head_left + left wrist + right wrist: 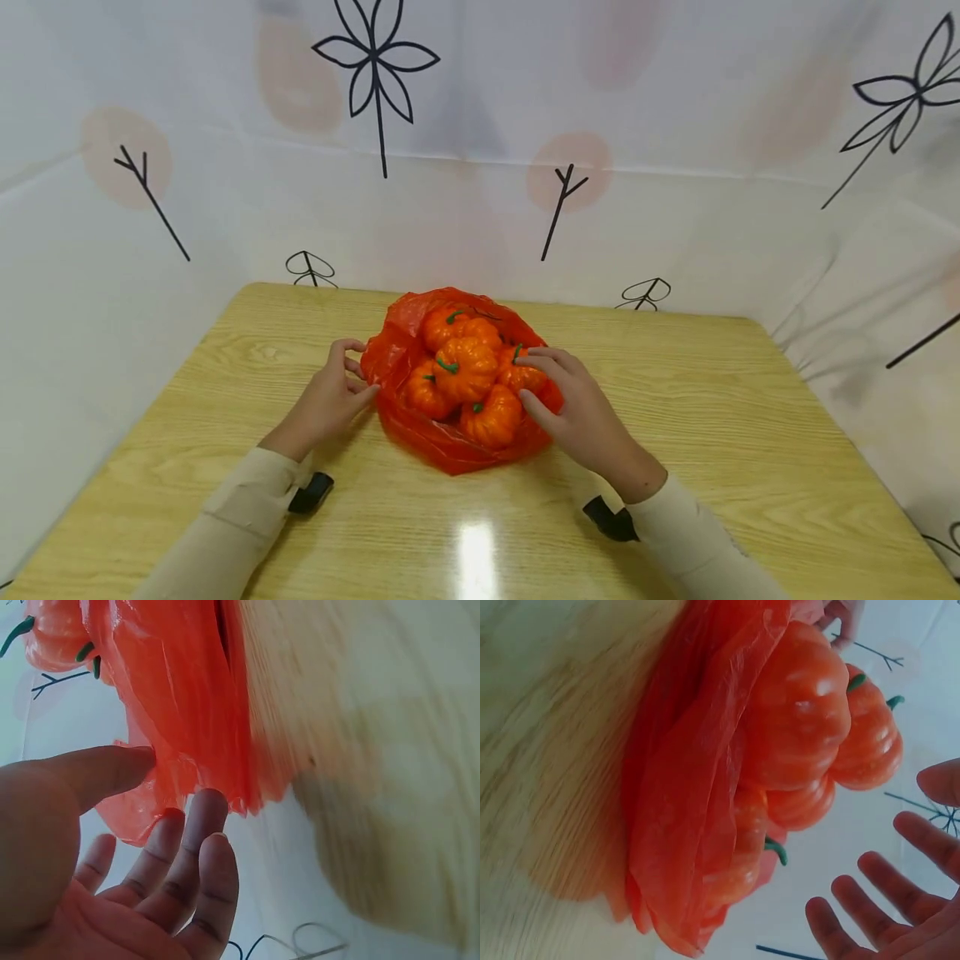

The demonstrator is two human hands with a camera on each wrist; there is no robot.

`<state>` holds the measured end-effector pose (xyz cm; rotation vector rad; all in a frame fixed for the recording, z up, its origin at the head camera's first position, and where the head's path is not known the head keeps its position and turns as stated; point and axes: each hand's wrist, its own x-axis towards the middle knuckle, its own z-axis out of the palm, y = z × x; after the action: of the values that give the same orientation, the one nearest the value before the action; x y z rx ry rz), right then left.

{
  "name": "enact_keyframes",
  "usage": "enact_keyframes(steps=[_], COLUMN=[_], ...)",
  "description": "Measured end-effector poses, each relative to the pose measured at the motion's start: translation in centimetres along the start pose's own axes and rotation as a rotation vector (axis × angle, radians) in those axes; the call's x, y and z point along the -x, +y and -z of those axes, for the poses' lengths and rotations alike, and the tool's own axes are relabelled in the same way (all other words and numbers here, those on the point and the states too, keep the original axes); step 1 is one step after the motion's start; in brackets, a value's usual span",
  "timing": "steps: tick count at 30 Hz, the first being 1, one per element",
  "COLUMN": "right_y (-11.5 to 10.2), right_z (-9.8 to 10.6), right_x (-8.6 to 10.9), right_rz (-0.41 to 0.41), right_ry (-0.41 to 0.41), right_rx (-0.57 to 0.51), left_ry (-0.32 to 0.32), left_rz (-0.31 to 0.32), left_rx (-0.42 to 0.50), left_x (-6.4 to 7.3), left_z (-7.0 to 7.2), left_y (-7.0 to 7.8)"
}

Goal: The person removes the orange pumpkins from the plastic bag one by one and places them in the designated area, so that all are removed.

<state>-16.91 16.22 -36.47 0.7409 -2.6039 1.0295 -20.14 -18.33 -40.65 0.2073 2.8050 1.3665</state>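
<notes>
A red plastic bag [450, 458] sits on the wood-grain bench [690, 400] between the two hands, its mouth gaping upward around a heap of small orange pumpkins [468, 379] with green stems. The left hand [336, 393] is at the bag's side, its fingers loosely bent and spread, the thumb well apart from them; it grips nothing. The thumb and fingertips are right at the crumpled plastic, though whether they all touch it I cannot tell. The right hand [577, 407] hovers at the opposite side, fingers relaxed and parted, holding nothing; its wrist view shows a gap between the fingertips and the pumpkins. From overhead, its fingers overlap the pumpkin nearest to it. One pumpkin lies on top of the others, midway between the hands, its stem pointing toward the left hand. Pale sleeves cover both forearms, and a black piece [311, 493] shows beside the left wrist, another beside the right. Beyond the hands hangs white cloth [465, 217] printed with black flower outlines and soft coloured blotches.
</notes>
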Motion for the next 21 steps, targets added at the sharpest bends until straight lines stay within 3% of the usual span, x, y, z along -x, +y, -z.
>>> enact_keyframes(steps=[5,15,21], right_y=[-0.4,-1.9,-2.6], right_z=[-0.5,-1.7,-2.3], right_x=[-0.2,-2.4,-3.4], right_rz=[0.035,0.086,0.109], right_ry=[0.001,-0.017,-0.050], right_rx=[0.006,0.019,0.011], left_ry=[0.002,-0.011,-0.019], left_rz=[-0.049,-0.035,-0.043], left_rx=[-0.007,-0.059,-0.043], left_x=[0.1,0.1,0.3], left_z=[-0.4,-0.6,-0.7], left_y=[0.0,-0.1,-0.3])
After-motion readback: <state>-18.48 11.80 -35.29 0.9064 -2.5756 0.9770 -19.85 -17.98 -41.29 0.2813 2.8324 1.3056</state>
